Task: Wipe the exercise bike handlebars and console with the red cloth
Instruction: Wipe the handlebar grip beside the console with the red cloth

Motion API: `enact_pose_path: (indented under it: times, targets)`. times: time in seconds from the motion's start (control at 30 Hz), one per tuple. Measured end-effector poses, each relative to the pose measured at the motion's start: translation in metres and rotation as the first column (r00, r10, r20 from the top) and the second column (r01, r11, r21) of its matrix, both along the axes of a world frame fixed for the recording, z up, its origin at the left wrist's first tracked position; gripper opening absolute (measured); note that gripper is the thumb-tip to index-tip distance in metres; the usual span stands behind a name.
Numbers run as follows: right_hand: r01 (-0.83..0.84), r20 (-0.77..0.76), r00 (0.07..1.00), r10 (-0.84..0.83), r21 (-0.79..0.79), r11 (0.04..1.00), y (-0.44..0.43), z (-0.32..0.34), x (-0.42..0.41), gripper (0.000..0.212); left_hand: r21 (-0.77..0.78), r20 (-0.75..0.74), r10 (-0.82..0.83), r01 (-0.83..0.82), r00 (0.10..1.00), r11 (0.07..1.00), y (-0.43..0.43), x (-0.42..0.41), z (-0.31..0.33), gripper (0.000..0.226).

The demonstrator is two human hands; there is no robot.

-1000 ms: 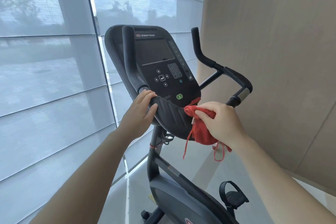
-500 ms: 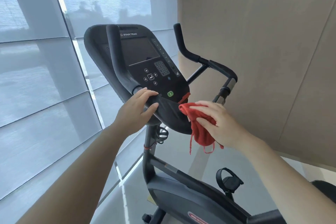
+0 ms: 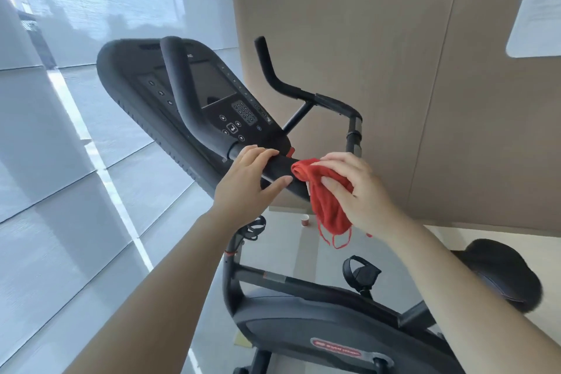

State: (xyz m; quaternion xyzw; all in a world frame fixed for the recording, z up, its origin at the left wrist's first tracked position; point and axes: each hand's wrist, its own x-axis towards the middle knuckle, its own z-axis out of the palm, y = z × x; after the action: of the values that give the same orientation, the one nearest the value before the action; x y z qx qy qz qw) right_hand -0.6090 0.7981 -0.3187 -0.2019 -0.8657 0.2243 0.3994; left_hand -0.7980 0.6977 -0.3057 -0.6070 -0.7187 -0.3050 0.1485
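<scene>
The black exercise bike's console (image 3: 212, 91) with screen and keypad tilts up in the middle of the view. Its left handlebar (image 3: 182, 85) curves up in front of the console and the right handlebar (image 3: 273, 76) rises behind it. My left hand (image 3: 246, 185) grips the console's lower front edge, fingers over the top and thumb underneath. Just to its right, my right hand (image 3: 355, 188) holds the bunched red cloth (image 3: 324, 197) and presses it against that same lower edge. Loose red threads hang below the cloth.
A shaded glass window wall (image 3: 76, 146) runs along the left. A beige panelled wall (image 3: 394, 70) stands close behind the bike. The black saddle (image 3: 501, 273) sits at the right, a pedal with strap (image 3: 359, 273) below, and a small red cup (image 3: 305, 220) on the floor.
The camera has swung to the right and closer, so the bike now appears more side-on. Both hands stay on the console's lower edge, with the cloth still pressed there.
</scene>
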Motion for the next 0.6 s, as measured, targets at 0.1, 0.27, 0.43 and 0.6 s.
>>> enact_pose_path:
  times: [0.1,0.27,0.43,0.6]
  targets:
    - [0.109,0.073,0.99,-0.119,0.121,0.987,-0.011,-0.013,-0.007,0.033,-0.003,-0.021,-0.037,0.037,0.999,0.999,0.001,-0.005,-0.001,0.062]
    - [0.175,0.017,0.984,-0.176,0.065,0.982,-0.005,-0.022,0.008,0.032,0.002,-0.033,-0.061,0.062,0.998,0.998,-0.002,-0.008,-0.001,0.051]
    - [0.251,-0.047,0.967,-0.252,-0.037,0.967,-0.001,-0.012,0.008,0.026,0.001,-0.024,-0.065,0.065,0.998,0.998,-0.002,-0.009,0.001,0.05]
    - [0.177,-0.017,0.984,-0.177,0.05,0.983,-0.017,-0.015,-0.003,0.029,-0.003,-0.006,-0.041,0.041,0.999,0.999,-0.003,-0.005,0.002,0.05]
